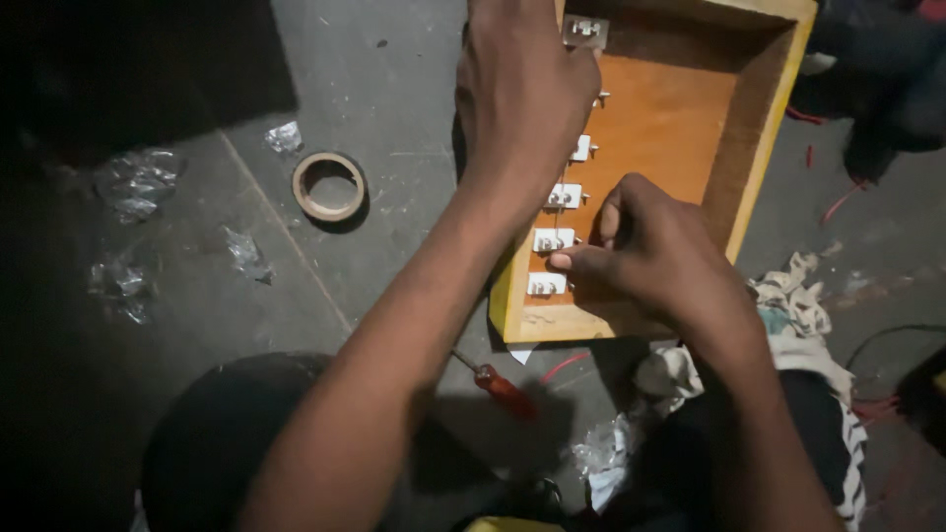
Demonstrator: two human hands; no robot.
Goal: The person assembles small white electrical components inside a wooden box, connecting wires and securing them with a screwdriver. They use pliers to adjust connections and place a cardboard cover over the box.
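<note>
Hands (522,89) (645,246) over five white connectors (552,239) in one wooden box (769,128).

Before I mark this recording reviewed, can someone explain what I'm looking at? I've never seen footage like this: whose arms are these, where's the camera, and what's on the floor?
There is no machine here: a person works with bare hands, and the single camera sits on their head, looking down. The left hand reaches over the near wall of a shallow yellow wooden box; whether it holds anything is hidden. The right hand rests inside the box, its fingers touching a row of small white terminal blocks along that wall. On the grey floor lie a roll of tape, a red-handled screwdriver, bits of clear plastic wrap and a crumpled cloth.
</note>
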